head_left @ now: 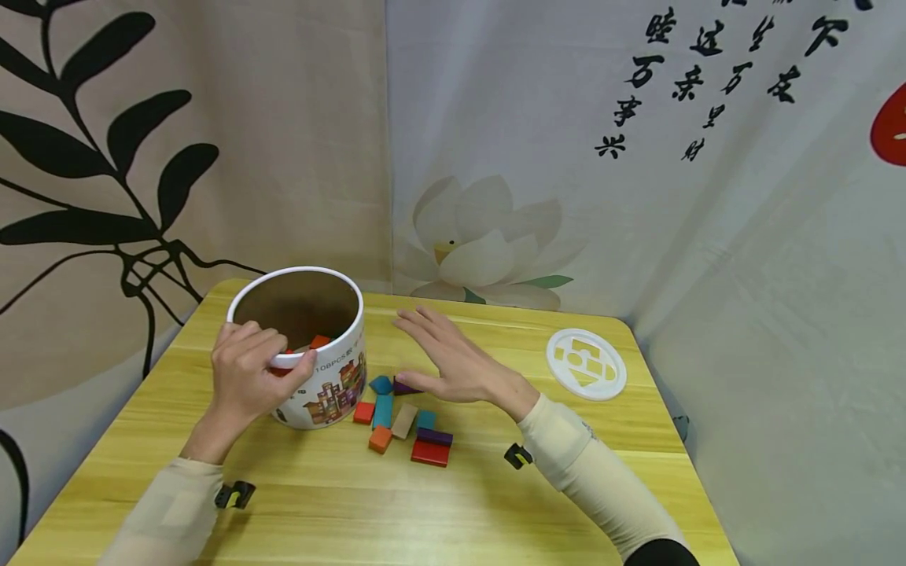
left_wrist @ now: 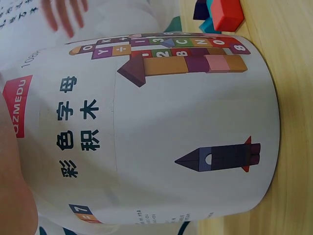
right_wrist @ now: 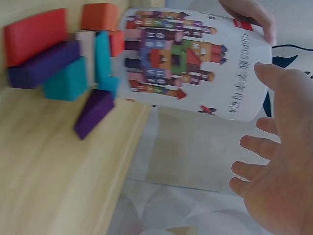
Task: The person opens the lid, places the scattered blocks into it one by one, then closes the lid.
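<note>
A white printed bucket (head_left: 333,389) stands upright on the left part of the table, with some red and orange blocks (head_left: 321,341) visible inside. My left hand (head_left: 248,373) grips its near rim, thumb outside. To the right of the bucket, my right hand (head_left: 453,362) hovers with fingers extended and holds nothing. Below and left of it lies a cluster of wooden blocks: an orange block (head_left: 380,439), a plain wood block (head_left: 405,421), a red block (head_left: 430,453), purple ones and several blue ones. In the right wrist view, a purple wedge (right_wrist: 94,113) lies at the cluster's edge.
A white round lid with cut-out shapes (head_left: 616,385) lies flat on the yellow wooden table (head_left: 340,511) at the right. Printed curtains (head_left: 495,141) hang behind the table's far edge.
</note>
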Motion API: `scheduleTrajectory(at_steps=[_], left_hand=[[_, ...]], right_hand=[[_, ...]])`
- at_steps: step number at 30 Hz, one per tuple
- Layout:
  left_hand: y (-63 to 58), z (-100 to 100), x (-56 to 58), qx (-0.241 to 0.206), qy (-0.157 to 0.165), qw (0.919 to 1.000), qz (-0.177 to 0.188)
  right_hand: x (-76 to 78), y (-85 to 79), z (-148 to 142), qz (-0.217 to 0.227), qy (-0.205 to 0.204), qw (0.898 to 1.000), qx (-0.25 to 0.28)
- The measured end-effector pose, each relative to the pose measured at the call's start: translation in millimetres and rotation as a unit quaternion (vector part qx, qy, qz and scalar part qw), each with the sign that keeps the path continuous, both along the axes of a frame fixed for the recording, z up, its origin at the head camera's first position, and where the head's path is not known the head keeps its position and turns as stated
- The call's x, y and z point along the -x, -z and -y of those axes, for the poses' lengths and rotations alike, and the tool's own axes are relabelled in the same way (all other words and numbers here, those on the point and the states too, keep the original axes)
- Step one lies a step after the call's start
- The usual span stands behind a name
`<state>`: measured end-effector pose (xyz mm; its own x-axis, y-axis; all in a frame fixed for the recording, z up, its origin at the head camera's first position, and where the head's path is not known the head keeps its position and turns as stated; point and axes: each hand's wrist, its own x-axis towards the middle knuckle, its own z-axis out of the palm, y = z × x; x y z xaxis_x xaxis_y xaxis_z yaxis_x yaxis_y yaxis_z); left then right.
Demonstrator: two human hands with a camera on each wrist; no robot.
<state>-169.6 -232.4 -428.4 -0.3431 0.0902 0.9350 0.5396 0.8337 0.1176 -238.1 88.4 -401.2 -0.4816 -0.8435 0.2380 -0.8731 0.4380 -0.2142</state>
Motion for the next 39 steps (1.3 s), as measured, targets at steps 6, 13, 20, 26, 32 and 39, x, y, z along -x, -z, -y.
scheduleTrajectory(at_steps=[6, 13, 20, 26, 32, 39], left_hand=[[0.2, 0, -0.7, -0.002, 0.0, 1.0, 0.0], [-0.9, 0, -0.1, -0.004, 0.003, 1.0, -0.004], [-0.2, -1, -0.9, -0.005, 0.002, 0.9999, -0.009], [0.8, -1, -1.6, -0.003, -0.001, 1.0, -0.006], [0.4, -1, -0.4, -0.001, 0.0, 1.0, -0.005], [0.7, 0, 0.8, -0.005, 0.001, 1.0, -0.005]], right_hand=[[-10.5, 24.8, -20, 0.01, 0.004, 1.0, -0.01], [-22.4, 49.7, -39, 0.03, 0.014, 0.999, -0.027], [-30.0, 71.9, -48, 0.033, 0.024, 0.998, -0.044], [-32.9, 86.4, -49, 0.019, 0.027, 0.998, -0.057], [-36.3, 93.9, -46, 0.027, 0.028, 0.997, -0.065], [-38.2, 99.9, -43, 0.014, 0.01, 0.998, -0.059]])
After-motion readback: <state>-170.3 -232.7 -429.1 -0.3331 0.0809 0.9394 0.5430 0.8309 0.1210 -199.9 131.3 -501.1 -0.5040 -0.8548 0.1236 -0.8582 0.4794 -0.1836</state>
